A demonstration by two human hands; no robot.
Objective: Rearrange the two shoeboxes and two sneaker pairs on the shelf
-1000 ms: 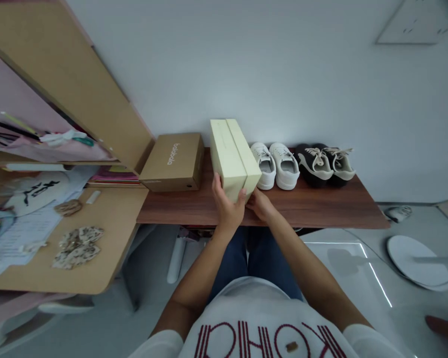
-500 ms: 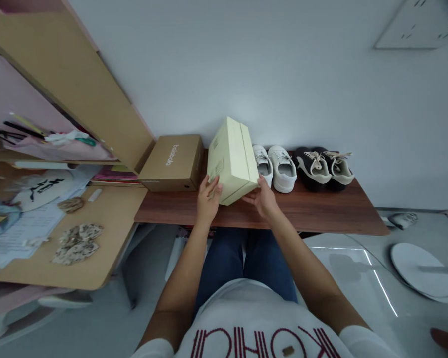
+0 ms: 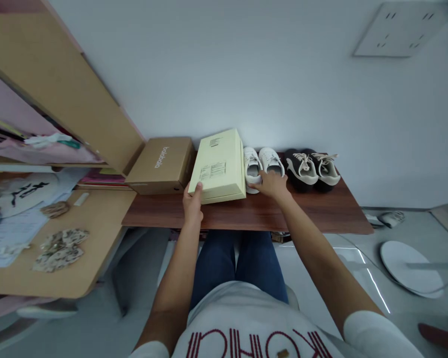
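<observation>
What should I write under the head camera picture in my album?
Left hand holding the pale yellow box, right hand at the white shoes, black shoes alongside.

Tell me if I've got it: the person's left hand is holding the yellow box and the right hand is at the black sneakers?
Not quite: the head view shows the right hand at the white sneakers. The left hand is holding the pale yellow box, as you said.
</observation>
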